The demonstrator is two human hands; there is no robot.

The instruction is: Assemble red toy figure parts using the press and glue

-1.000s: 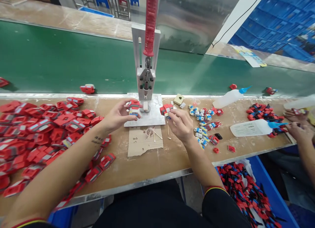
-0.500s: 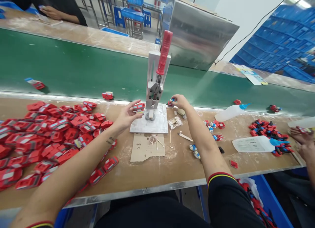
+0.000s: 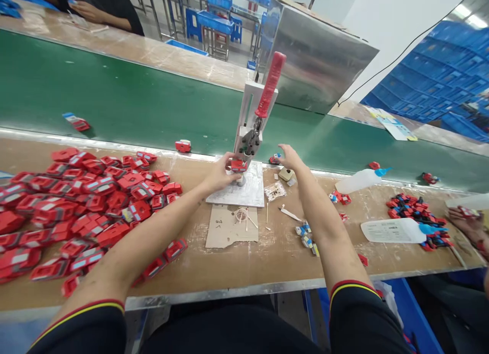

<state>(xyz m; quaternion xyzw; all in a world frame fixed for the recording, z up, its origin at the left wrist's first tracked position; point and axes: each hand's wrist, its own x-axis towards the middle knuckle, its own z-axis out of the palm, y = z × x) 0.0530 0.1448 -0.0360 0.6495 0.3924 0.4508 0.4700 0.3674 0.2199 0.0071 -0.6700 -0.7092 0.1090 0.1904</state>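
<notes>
My left hand (image 3: 221, 173) has its thumb and fingers around a red toy car body (image 3: 239, 165). It holds the car body over the metal base plate (image 3: 254, 188), right below the head of a hand press (image 3: 250, 140) with a red grip. On the other side of the press, my right hand (image 3: 291, 157) is raised with thumb and fingers apart. Just left of its fingertips, a small red, white and blue toy piece (image 3: 275, 158) lies by the belt's edge. A big heap of red toy car bodies (image 3: 87, 191) covers the table left of my left arm.
Cardboard (image 3: 231, 232) with cotton swabs lies before the press. White bottles (image 3: 393, 230) with blue tips and a pile of red and black parts (image 3: 410, 211) are at right. A green belt (image 3: 153, 109) runs behind. A co-worker's hand (image 3: 468, 221) shows at far right.
My left hand has carried the red toy car body right, to beneath the press head. My right hand has let go of the small toy piece and drawn slightly away from it.
</notes>
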